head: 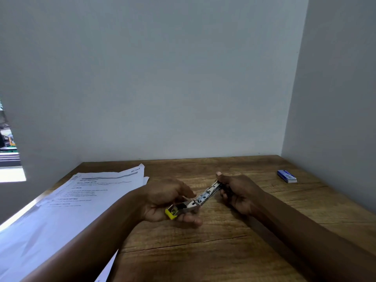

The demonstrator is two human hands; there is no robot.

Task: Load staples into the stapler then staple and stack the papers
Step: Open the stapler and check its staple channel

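The left hand [162,200] grips the yellow-ended base of the opened stapler [193,202]; the right hand [238,192] pinches its far end. Its long axis runs between them, rising rightward. The staple box [286,176] lies well right of the right hand on the table [223,251], so that hand is nearer. The papers [71,204] lie left of the left hand.

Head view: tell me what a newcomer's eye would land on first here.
First, the opened stapler held above the middle of the wooden table, its yellow end gripped in the left hand, its metal far end in the right hand. Next, the printed papers spread along the table's left side, and the small blue staple box at the far right.
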